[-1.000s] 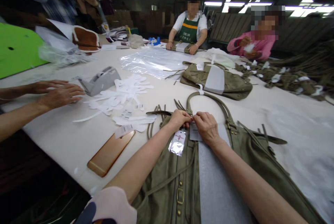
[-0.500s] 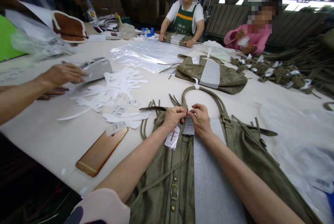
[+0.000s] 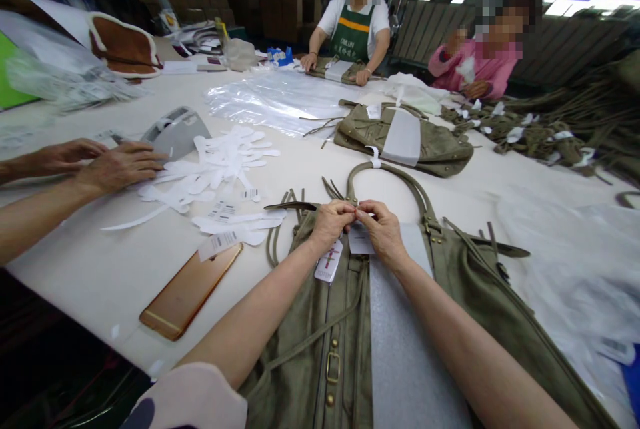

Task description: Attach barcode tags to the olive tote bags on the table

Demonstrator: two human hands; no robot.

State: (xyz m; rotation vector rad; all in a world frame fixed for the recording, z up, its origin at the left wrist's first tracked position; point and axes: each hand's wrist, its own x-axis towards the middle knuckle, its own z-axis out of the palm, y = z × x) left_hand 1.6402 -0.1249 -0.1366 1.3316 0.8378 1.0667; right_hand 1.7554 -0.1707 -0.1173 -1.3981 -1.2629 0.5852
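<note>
An olive-green handbag (image 3: 305, 342) lies before me, its looped handle (image 3: 367, 167) pointing away and a grey paper strip (image 3: 400, 322) running down its front. At the near base of the handle, the fingertips of my left hand (image 3: 331, 225) and my right hand (image 3: 384, 234) meet in a pinch. Whatever sits between them is too small to make out. Just below my fingers hang a white tag with a cross-like print (image 3: 329, 261) and a plain white label (image 3: 360, 239).
Left of the bag lie a gold phone (image 3: 193, 292) and a pile of white paper strips (image 3: 225, 159). A co-worker's hands (image 3: 117, 165) are by a grey device (image 3: 177, 129). Beyond are another olive bag (image 3: 360, 132), plastic sheets (image 3: 270, 99) and two people across the table.
My hands stay pinched at the handle base, with the right fingers slightly closer to the left. The co-worker's hands at left have shifted, and both now show beside the grey device.
</note>
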